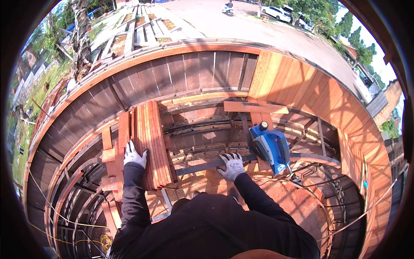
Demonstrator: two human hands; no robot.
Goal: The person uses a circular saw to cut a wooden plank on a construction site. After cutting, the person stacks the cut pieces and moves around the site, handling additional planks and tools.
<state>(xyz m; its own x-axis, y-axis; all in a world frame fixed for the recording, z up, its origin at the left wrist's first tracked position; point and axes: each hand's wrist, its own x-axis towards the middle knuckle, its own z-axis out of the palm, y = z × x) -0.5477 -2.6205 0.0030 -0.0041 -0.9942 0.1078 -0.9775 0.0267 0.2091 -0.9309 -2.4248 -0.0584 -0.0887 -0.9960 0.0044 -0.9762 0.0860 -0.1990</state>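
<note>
My left hand [135, 156], in a white work glove, lies with fingers spread on the left side of a stack of reddish-brown wooden planks [152, 146]. The planks stand close together, side by side, their ends pointing toward me. My right hand [233, 165], gloved the same way, rests with fingers apart on a dark flat metal bar [198, 166]. Right of that hand sits a blue power tool [271, 149] with a round black knob, apparently an electric planer, on short boards. No tool or board is held in either hand.
A curved wall of upright boards [189, 71] surrounds me, with fresh lighter boards [297, 82] at right. Short planks [254, 107] lie across the frame ahead. Curved metal ribs [198, 127] leave gaps. A yellow cord [103, 242] hangs at lower left.
</note>
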